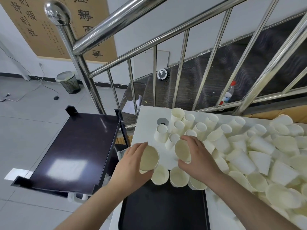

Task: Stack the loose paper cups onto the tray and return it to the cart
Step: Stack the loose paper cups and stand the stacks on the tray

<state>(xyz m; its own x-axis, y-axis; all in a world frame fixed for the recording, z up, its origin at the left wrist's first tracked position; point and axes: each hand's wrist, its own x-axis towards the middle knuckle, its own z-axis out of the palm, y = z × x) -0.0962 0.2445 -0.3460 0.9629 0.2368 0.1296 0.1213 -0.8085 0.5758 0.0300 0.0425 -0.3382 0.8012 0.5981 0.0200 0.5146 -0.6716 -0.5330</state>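
Early going: a few cups [178, 179] stand along the far edge of the black tray [164, 211], while the table's [146, 117] right side remains heaped with loose ones. Left hand [132, 165] and right hand [197, 160] each grip one cup. The cart [74, 150] waits left.

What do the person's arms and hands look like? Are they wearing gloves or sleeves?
No gloves and no sleeves show. Both forearms are bare all the way to the bottom of the picture. The left hand and the right hand are bare too, with no rings, watch or bracelet in view, and short nails with no coloured polish that can be seen.
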